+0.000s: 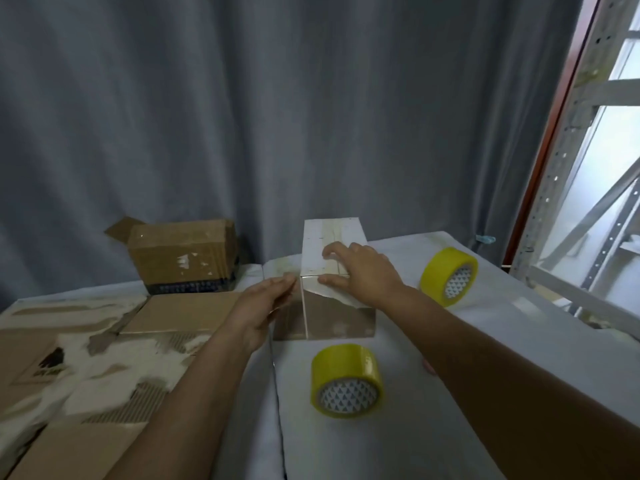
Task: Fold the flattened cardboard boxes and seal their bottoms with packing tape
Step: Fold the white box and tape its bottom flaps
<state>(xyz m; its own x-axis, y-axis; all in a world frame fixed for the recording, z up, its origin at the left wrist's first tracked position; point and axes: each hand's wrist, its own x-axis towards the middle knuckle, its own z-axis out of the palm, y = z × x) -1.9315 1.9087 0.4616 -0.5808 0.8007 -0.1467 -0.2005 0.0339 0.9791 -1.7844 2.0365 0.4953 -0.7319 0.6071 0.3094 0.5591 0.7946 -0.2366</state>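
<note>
Curtain, rack and cloth around my table

A grey curtain [277,116] hangs in folds behind my table [502,341], which wears a pale cloth. At my right stands a metal rack [568,161] of perforated uprights, a red-brown post [550,133] just beside it.

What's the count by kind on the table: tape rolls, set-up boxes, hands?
Yellow tape rolls: 2, near roll and far roll
Set-up boxes: 2, box being pressed and brown box at the back
Hands: 2, left hand and right hand
Total: 6
Flattened cardboard overlaps, so it is not counted.
</note>
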